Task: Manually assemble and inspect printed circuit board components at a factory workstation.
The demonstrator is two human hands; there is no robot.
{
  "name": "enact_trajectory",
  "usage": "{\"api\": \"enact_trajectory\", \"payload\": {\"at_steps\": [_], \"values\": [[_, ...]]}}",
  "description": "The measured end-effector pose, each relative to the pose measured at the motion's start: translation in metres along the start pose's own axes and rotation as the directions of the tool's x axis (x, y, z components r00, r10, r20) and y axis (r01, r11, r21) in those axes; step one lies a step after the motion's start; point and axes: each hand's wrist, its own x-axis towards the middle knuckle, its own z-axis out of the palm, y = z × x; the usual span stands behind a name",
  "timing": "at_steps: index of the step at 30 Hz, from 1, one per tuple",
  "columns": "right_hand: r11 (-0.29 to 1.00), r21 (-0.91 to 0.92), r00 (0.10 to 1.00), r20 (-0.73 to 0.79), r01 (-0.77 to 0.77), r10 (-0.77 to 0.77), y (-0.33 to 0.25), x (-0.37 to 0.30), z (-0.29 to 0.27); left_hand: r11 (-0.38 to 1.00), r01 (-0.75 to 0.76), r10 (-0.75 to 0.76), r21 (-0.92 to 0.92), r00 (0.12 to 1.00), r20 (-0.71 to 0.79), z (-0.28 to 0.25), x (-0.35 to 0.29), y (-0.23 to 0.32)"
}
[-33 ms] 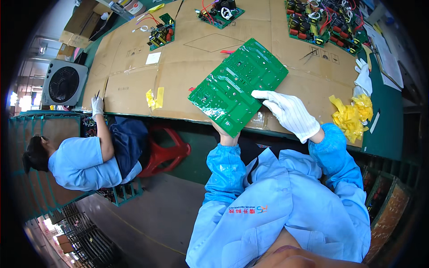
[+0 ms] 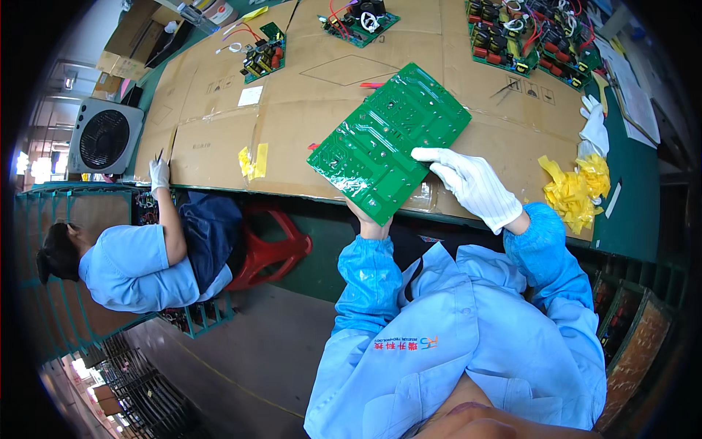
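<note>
A green circuit board (image 2: 391,139) is tilted in front of me above the bench, its solder side facing up and glossy with reflected light. My left hand (image 2: 363,212) supports it from underneath at the near left edge; most of its fingers are hidden behind the board. On the near right edge lies my right hand (image 2: 472,186), in a white striped glove. One finger reaches over the board's face, and the others are bent close to the edge, partly hidden.
Assembled boards with coloured wires stand at the far left (image 2: 264,58), far middle (image 2: 360,20) and far right (image 2: 504,44). Yellow tape scraps (image 2: 578,190) and a white glove (image 2: 594,130) lie at right. At left are a fan (image 2: 104,137), a co-worker (image 2: 139,267) and a red stool (image 2: 274,249).
</note>
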Motion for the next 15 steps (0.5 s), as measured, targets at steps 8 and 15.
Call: {"api": "enact_trajectory", "payload": {"at_steps": [8,15], "values": [[0.853,0.37,0.929,0.111,-0.368,0.353,-0.024,0.016,-0.027,0.993,-0.016,0.016,-0.113,1.0,0.001,-0.006,0.0,-0.001],[0.992,-0.11,0.995,0.07,-0.066,0.074,-0.024,0.0,-0.006,0.994,0.017,-0.016,-0.112,1.0,0.013,-0.026,0.001,-0.007]]}}
